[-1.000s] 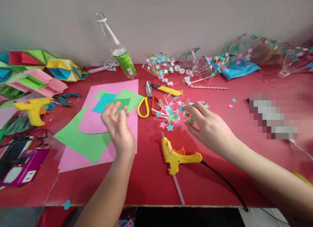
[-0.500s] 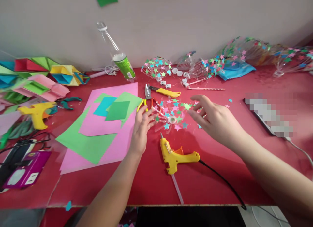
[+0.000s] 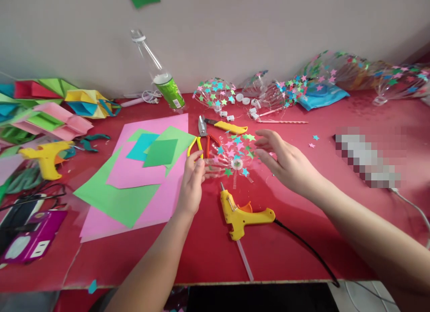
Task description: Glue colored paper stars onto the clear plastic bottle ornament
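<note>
A clear plastic piece covered with coloured paper stars (image 3: 232, 156) sits on the red table (image 3: 302, 222) between my hands. My left hand (image 3: 192, 183) pinches its left edge with closed fingers. My right hand (image 3: 285, 165) cups its right side, fingers bent and touching it. A yellow glue gun (image 3: 242, 214) lies just in front of the piece, its black cord running to the right. Yellow-handled pliers (image 3: 198, 144) and a yellow utility knife (image 3: 225, 126) lie right behind the piece.
Pink, green and teal paper sheets (image 3: 134, 182) lie left of my hands. Folded paper shapes (image 3: 50, 108), a second glue gun (image 3: 47, 156) and a purple device (image 3: 28, 240) fill the far left. A bottle (image 3: 161, 74) and more star-covered plastic pieces (image 3: 336, 70) line the wall.
My left hand left the green paper square on the sheets and moved right to the star-covered piece. My right hand drew in around its right side.
</note>
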A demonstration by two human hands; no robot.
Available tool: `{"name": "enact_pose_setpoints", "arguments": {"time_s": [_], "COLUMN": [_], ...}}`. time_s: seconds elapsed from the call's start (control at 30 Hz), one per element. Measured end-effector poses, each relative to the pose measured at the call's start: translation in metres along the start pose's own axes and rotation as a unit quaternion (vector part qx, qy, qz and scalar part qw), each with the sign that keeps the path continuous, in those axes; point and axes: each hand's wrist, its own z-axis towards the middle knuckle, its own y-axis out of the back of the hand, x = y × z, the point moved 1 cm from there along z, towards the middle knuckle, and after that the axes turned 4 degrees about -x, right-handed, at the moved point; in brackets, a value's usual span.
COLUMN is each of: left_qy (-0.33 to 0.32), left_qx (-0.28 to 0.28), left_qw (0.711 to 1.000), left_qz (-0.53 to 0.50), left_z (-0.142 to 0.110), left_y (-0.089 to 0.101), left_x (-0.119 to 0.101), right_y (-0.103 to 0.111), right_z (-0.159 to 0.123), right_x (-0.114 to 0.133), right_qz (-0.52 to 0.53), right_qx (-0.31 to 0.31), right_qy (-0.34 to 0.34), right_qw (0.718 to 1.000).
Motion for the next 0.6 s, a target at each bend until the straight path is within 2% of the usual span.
{"name": "enact_pose_setpoints", "arguments": {"time_s": [0.13, 0.23, 0.37, 0.4, 0.47, 0.6], "left_qy": [0.0, -0.036, -0.119, -0.137, -0.173, -0.21], "left_qx": [-0.004, -0.058, -0.138, -0.141, -0.134, -0.1], "left_qw": [1.0, 0.997, 0.982, 0.979, 0.973, 0.967], "left_qz": [0.005, 0.021, 0.048, 0.055, 0.075, 0.1], "left_z": [0.002, 0.004, 0.003, 0.001, -0.003, -0.013], "left_y": [0.002, 0.007, 0.014, 0.015, 0.015, 0.008], "left_x": [-0.002, -0.006, -0.016, -0.018, -0.022, -0.025], "right_y": [0.011, 0.023, 0.025, 0.022, 0.014, -0.003], "right_z": [0.004, 0.005, -0.004, -0.007, -0.012, -0.015], "right_x": [-0.003, -0.01, -0.028, -0.034, -0.045, -0.062], "right_qz": [-0.05, -0.141, -0.267, -0.292, -0.31, -0.326], "right_qx": [-0.035, -0.042, 0.051, 0.079, 0.093, 0.066], "right_qy": [-0.007, -0.039, -0.048, -0.035, -0.023, -0.018], "right_qw": [0.998, 0.988, 0.961, 0.953, 0.946, 0.943]}}
